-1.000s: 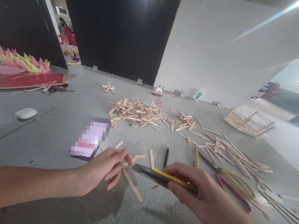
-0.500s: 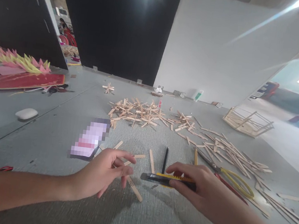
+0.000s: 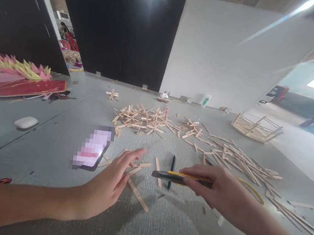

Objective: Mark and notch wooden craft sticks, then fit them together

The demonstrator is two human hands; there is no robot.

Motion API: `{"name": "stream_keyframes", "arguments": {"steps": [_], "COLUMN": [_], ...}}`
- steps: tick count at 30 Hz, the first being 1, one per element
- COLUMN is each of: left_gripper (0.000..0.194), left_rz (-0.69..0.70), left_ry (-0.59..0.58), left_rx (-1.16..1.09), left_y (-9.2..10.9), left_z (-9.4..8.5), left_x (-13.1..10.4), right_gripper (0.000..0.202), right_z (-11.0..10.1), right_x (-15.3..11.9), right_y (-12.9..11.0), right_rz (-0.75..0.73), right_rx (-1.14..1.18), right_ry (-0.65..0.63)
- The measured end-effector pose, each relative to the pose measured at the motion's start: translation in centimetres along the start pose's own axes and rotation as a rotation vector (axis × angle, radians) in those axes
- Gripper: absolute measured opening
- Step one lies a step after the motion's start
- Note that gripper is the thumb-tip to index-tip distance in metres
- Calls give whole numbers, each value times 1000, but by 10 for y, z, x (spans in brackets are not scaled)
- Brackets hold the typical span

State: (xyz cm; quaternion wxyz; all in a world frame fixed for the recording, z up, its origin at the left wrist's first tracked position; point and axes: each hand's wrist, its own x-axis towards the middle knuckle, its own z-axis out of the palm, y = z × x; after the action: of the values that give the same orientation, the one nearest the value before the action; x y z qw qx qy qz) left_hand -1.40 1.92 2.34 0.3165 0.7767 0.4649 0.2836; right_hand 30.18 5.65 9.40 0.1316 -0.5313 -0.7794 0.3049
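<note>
My right hand (image 3: 217,186) grips a yellow and black utility knife (image 3: 168,177) above the grey surface, its tip pointing left. My left hand (image 3: 112,180) is open, fingers stretched over several loose popsicle sticks; whether it touches them I cannot tell. One popsicle stick (image 3: 139,196) lies slantwise just right of that hand, and part of another stick (image 3: 157,164) shows beyond the knife tip. A black pen (image 3: 173,163) lies behind the knife, partly covered by it. Scissors with a yellow handle (image 3: 253,190) are mostly hidden behind my right hand.
A phone (image 3: 93,147) lies left, near a white rounded case (image 3: 26,122). Crossed-stick pieces (image 3: 142,119) are heaped farther back. Loose sticks (image 3: 245,164) spread rightward below a stick frame (image 3: 257,128). Red board with paper spikes (image 3: 26,88) sits far left; a glue bottle (image 3: 206,100) stands by the wall.
My left hand has opened out, its fingers extending up and away over the sticks. The right hand, still holding the utility knife, has shifted slightly up and to the right.
</note>
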Motion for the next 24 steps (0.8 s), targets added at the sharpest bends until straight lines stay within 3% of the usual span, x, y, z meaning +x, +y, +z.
{"name": "stream_keyframes", "arguments": {"steps": [5, 12, 15, 18, 21, 24], "left_gripper": [51, 36, 20, 20, 27, 45], "left_rz": [209, 236, 243, 292, 357, 407], "left_ry": [22, -16, -63, -132, -165, -166], "left_rx": [270, 345, 342, 411, 499, 651], "left_y": [-8, -11, -9, -6, -3, -1], "left_z": [7, 11, 8, 6, 6, 7], "left_x": [3, 0, 2, 4, 3, -4], "right_gripper": [37, 37, 38, 36, 30, 37], "right_z": [-2, 0, -1, -3, -6, -8], "right_x": [2, 10, 10, 7, 2, -2], "right_y": [4, 11, 11, 6, -3, -10], "right_rz": [46, 37, 42, 51, 24, -5], "right_rx": [161, 137, 104, 95, 111, 172], "right_ry": [-128, -133, -82, -19, 94, 252]}}
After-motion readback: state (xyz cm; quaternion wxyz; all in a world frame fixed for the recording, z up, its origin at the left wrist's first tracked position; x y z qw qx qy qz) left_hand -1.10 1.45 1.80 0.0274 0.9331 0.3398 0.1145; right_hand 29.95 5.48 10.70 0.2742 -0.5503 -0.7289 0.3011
